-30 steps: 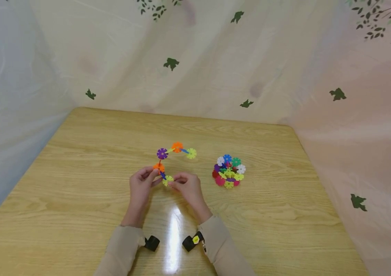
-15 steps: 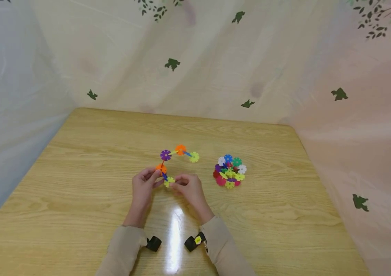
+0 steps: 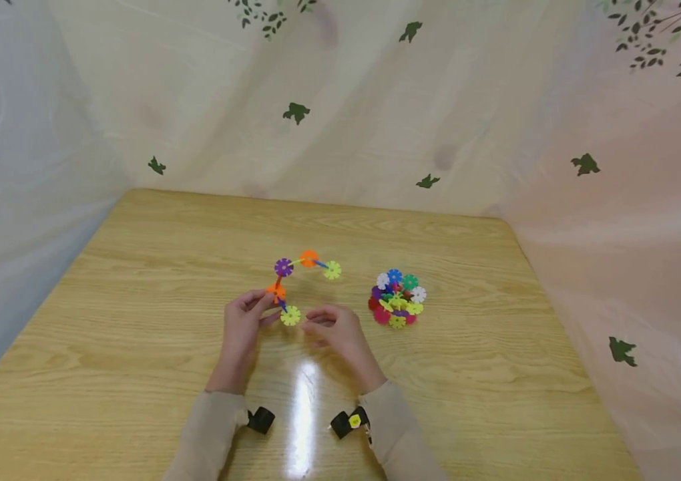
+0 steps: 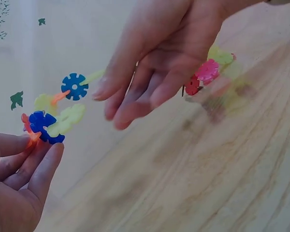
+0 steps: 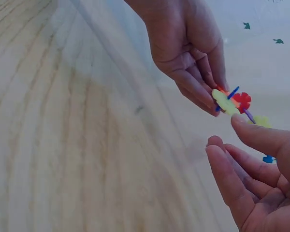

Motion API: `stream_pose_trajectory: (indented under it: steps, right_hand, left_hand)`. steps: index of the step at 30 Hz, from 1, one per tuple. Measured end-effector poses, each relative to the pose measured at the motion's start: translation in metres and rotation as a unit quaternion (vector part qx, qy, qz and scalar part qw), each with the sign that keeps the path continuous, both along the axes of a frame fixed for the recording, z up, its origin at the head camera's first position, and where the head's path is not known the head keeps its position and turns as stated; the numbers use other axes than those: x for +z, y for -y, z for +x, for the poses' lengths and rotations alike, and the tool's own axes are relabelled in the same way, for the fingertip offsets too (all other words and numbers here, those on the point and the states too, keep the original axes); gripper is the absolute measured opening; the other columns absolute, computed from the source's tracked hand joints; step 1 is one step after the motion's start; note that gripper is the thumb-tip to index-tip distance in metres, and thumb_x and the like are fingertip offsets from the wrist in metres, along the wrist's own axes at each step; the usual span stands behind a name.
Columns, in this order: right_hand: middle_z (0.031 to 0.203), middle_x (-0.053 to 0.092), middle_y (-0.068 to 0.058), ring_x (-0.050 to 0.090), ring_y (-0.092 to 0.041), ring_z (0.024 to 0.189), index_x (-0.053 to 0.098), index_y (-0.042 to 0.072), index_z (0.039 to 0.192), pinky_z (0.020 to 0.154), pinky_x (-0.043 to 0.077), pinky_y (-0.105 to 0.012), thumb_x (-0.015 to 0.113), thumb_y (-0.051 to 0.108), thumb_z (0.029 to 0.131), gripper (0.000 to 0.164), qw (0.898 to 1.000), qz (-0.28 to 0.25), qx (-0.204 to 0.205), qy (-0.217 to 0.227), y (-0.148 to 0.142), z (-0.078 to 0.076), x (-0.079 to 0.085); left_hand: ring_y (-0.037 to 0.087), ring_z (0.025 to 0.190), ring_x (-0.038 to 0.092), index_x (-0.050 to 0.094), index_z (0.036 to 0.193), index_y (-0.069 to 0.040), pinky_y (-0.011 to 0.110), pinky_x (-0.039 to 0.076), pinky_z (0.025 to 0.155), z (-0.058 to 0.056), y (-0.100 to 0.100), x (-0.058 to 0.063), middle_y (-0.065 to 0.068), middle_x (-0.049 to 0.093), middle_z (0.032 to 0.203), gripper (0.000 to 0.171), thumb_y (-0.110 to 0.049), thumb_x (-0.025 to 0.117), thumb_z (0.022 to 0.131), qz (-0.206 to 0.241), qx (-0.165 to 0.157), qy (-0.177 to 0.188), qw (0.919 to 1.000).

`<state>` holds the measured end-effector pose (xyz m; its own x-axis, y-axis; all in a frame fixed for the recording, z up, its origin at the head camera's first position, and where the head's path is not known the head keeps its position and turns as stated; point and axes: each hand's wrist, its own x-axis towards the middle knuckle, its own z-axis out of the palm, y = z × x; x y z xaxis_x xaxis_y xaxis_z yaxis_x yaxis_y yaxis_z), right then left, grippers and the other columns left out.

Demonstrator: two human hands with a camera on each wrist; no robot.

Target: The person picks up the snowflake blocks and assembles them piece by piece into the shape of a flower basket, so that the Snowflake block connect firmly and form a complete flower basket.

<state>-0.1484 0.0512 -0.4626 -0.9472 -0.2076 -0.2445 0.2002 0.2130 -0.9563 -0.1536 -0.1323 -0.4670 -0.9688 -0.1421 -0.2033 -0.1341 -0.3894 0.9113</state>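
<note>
In the head view a curved chain of interlocking snowflake discs [image 3: 283, 267], coloured orange, purple, yellow and blue, is held up above the table. My left hand [image 3: 241, 322] pinches it by an orange disc [image 3: 276, 292] near its lower end. That end finishes in a yellow disc [image 3: 290, 316]. Just to the right of it is my right hand [image 3: 340, 331], its thumb and fingers spread apart around nothing in the right wrist view. The left wrist view shows a dark blue disc [image 4: 42, 124] right at my left fingertips.
A pile of joined snowflake discs [image 3: 397, 300] in many colours sits on the wooden table [image 3: 467, 374], right of the hands. A pale curtain [image 3: 364, 120] with leaf prints hangs behind the table and along its sides.
My right hand has let go of the yellow end disc and moved slightly right, its fingers parting. The left hand keeps its pinch on the chain.
</note>
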Motion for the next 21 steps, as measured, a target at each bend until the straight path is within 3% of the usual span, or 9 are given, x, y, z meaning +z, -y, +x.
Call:
stream_pose_trajectory:
  steps: [5, 12, 15, 21]
  right_hand:
    - [0.103, 0.07, -0.019, 0.069, -0.017, 0.084, 0.065, -0.006, 0.112, 0.069, 0.062, -0.034, 0.067, 0.008, 0.091, 0.025, 1.0, 0.022, -0.011, -0.012, -0.024, -0.001, 0.009]
    - [0.094, 0.07, -0.016, 0.067, -0.012, 0.077, 0.066, -0.005, 0.11, 0.066, 0.062, -0.033, 0.066, 0.006, 0.091, 0.023, 0.992, 0.01, -0.119, -0.05, -0.055, -0.007, 0.02]
    - [0.093, 0.07, -0.015, 0.068, -0.017, 0.076, 0.067, -0.003, 0.111, 0.064, 0.062, -0.031, 0.066, 0.009, 0.091, 0.024, 0.984, 0.018, -0.154, -0.086, -0.063, -0.009, 0.028]
    - [0.091, 0.07, -0.015, 0.069, -0.028, 0.076, 0.07, 0.003, 0.111, 0.059, 0.061, -0.03, 0.068, 0.011, 0.091, 0.022, 0.979, 0.059, -0.162, -0.111, -0.077, -0.013, 0.042]
  left_hand:
    - [0.007, 0.079, 0.069, 0.064, 0.091, -0.003, 0.027, 0.061, 0.075, -0.007, 0.005, 0.007, -0.007, 0.07, 0.078, 0.009, 0.0, 0.056, 0.095, -0.042, -0.034, -0.01, 0.9985]
    - [0.004, 0.08, 0.068, 0.06, 0.106, 0.013, 0.025, 0.061, 0.075, -0.014, 0.006, 0.019, -0.01, 0.068, 0.081, 0.018, -0.001, 0.055, 0.097, -0.107, -0.093, -0.043, 0.989]
    - [0.004, 0.082, 0.068, 0.057, 0.113, 0.017, 0.026, 0.061, 0.076, -0.016, 0.004, 0.025, -0.01, 0.068, 0.084, 0.025, -0.003, 0.055, 0.097, -0.128, -0.119, -0.051, 0.9833]
    - [0.004, 0.086, 0.066, 0.058, 0.116, 0.014, 0.025, 0.06, 0.079, -0.025, -0.008, 0.037, -0.006, 0.065, 0.092, 0.027, -0.005, 0.056, 0.097, -0.154, -0.169, -0.054, 0.972]
